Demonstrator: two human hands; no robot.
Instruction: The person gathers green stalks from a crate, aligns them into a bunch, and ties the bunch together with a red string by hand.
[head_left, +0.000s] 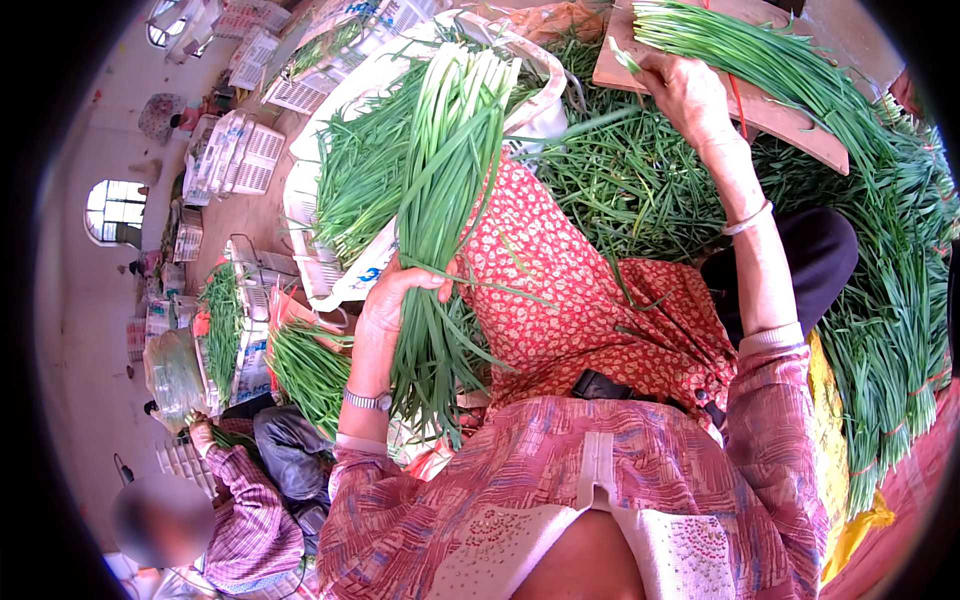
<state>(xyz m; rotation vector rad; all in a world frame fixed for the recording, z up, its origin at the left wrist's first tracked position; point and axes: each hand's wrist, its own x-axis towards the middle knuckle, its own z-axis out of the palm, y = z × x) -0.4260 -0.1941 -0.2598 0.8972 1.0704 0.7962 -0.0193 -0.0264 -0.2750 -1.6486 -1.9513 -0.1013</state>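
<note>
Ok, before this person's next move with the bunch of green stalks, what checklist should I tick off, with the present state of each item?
1. Left hand closed around the bunch of green stalks: ok.
2. Bunch kept together, stalks roughly aligned: ok, though a few stray leaves hang loose at the lower end.
3. Right hand on the stalks lying on the wooden board: ok, touching them; firm grip cannot tell.
4. Red tie near the right hand within reach: ok.
5. Bunch already tied: cannot tell.
6. The co-worker's hand at lower left well apart: ok.
</note>
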